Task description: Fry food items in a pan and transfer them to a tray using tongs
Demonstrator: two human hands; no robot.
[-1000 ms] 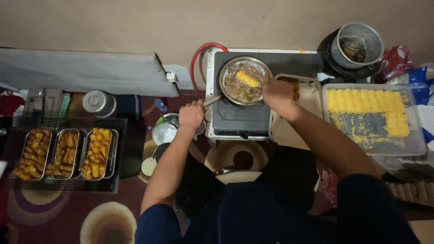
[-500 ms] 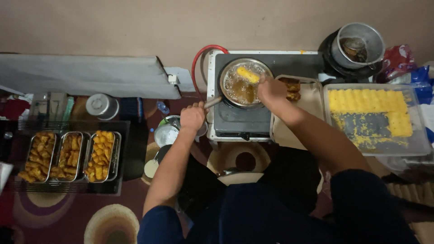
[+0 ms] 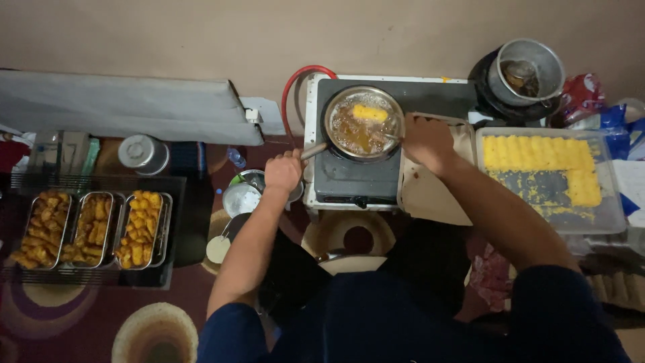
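Note:
A steel frying pan (image 3: 336, 117) with bubbling oil sits on a white single-burner stove (image 3: 349, 178). One yellow breaded roll (image 3: 370, 112) floats in the oil. My left hand (image 3: 283, 171) grips the pan's handle at the stove's left edge. My right hand (image 3: 424, 138) hovers at the pan's right rim and holds a thin metal utensil whose tip reaches into the oil. A clear tray (image 3: 608, 215) of uncooked yellow rolls (image 3: 537, 153) lies to the right of the stove.
Three metal trays of fried golden pieces (image 3: 91, 225) rest on a black rack at the left. A red gas hose (image 3: 295, 81) loops behind the stove. A dark pot with a steel bowl (image 3: 524, 70) stands back right. A small lidded pot (image 3: 242, 198) sits beside the stove.
My right hand has drawn back from over the pan to its right rim. The yellow roll it carried now lies in the oil. The left hand stays on the handle.

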